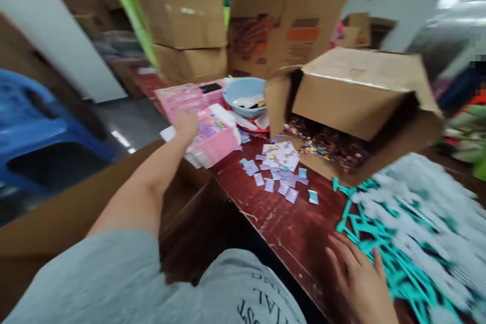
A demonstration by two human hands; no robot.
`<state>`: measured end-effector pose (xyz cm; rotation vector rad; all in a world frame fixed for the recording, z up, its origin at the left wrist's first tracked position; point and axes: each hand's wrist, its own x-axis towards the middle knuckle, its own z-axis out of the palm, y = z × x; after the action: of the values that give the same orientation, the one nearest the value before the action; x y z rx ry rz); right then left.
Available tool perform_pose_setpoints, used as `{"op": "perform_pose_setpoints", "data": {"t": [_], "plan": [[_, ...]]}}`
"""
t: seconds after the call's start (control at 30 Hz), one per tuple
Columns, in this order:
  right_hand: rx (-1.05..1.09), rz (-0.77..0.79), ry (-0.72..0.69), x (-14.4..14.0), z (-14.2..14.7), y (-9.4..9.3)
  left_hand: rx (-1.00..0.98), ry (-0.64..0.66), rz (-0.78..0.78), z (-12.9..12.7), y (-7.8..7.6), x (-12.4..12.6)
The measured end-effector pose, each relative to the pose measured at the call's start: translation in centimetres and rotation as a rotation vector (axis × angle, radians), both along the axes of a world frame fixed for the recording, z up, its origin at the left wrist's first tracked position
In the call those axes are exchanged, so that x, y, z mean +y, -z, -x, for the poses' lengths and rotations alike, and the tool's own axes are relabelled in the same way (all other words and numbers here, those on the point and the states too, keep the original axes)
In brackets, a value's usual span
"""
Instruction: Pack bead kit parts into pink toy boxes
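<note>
My left hand [186, 125] reaches out to the far left and rests at a pink printed carton [220, 144]; blur smears its fingers, so I cannot tell whether it grips. More pink printed packaging [176, 98] lies just beyond it. My right hand [357, 273] hovers over or touches the table's near edge, fingers spread, with nothing in it. Beside its fingertips lies a heap of teal plastic sticks [398, 263]. Several small purple and blue sachets [291, 195] are scattered mid-table, next to white printed papers [281, 154].
On the dark red table [261, 207], an open cardboard box [341, 106] lies tipped with small shiny pieces spilling out. A light blue basin [245, 91] stands behind. White translucent pieces [436, 202] pile at right. Below my left arm is an open carton [94, 192]; a blue chair [49, 126] stands left.
</note>
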<state>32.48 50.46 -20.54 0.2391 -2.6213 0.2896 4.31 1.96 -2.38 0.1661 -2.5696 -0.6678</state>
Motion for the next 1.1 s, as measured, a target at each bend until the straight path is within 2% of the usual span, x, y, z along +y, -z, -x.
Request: {"op": "perform_pose_setpoints", "data": {"t": [0.03, 0.1, 0.2, 0.23, 0.27, 0.33, 0.37, 0.4, 0.47, 0.53, 0.57, 0.63, 0.7, 0.73, 0.77, 0.83, 0.9, 0.97, 1.03, 1.1], "plan": [[0.004, -0.020, -0.045, 0.1, 0.8, 0.0, -0.022, -0.111, 0.000, 0.4, 0.0, -2.1], [0.013, -0.055, -0.155, -0.5, 2.5, -1.2, -0.030, -0.273, 0.002, 0.8, -0.5, -4.4], [0.035, -0.014, -0.338, -4.3, 5.8, -5.8, 0.140, -0.340, 0.057, -0.5, -2.1, -4.0], [0.063, 0.036, -0.382, -6.3, 7.1, -7.8, 0.239, -0.297, 0.096, -1.7, -2.4, -3.1], [0.111, 0.102, -0.397, -8.5, 8.5, -9.8, 0.336, -0.202, 0.140, -3.1, -2.5, -1.8], [0.282, 0.182, -0.425, -12.8, 11.4, -13.3, 0.455, 0.102, 0.183, -6.1, -1.4, 1.6], [0.346, 0.199, -0.422, -14.5, 12.8, -14.5, 0.472, 0.298, 0.160, -7.6, -0.3, 3.6], [0.357, 0.217, -0.377, -15.8, 14.1, -15.4, 0.450, 0.435, 0.096, -8.9, 1.1, 5.6], [0.253, 0.286, -0.275, -16.4, 15.6, -15.9, 0.418, 0.544, -0.065, -10.9, 4.2, 9.3], [0.053, 0.457, -0.285, -15.2, 15.4, -15.5, 0.333, 0.609, -0.220, -12.2, 7.1, 12.4], [-0.043, 0.565, -0.321, -14.2, 14.6, -15.1, 0.242, 0.685, -0.282, -12.7, 8.3, 13.7], [-0.185, 0.723, -0.375, -12.3, 12.2, -14.3, -0.073, 0.931, -0.393, -13.5, 10.2, 16.0], [-0.211, 0.729, -0.355, -10.3, 9.6, -13.5, -0.436, 1.151, -0.501, -13.9, 11.7, 17.8], [-0.156, 0.686, -0.309, -9.3, 8.5, -13.1, -0.568, 1.185, -0.573, -14.0, 12.4, 18.6], [-0.073, 0.636, -0.233, -8.2, 7.5, -12.4, -0.649, 1.166, -0.652, -13.8, 13.0, 19.4], [0.098, 0.593, -0.032, -6.0, 6.0, -10.5, -0.688, 1.062, -0.803, -13.1, 14.5, 20.6], [0.077, 0.715, 0.085, -3.6, 5.0, -7.9, -0.669, 1.044, -0.927, -12.0, 15.9, 21.8], [-0.134, 0.987, 0.037, -1.6, 4.3, -5.3, -0.668, 1.163, -0.973, -10.9, 17.0, 22.8], [-0.324, 1.208, -0.044, -0.2, 3.7, -3.6, -0.708, 1.303, -0.956, -10.1, 17.5, 23.6], [-0.378, 1.237, -0.064, 0.4, 3.0, -3.1, -0.753, 1.379, -0.888, -9.5, 17.3, 24.1]]}}
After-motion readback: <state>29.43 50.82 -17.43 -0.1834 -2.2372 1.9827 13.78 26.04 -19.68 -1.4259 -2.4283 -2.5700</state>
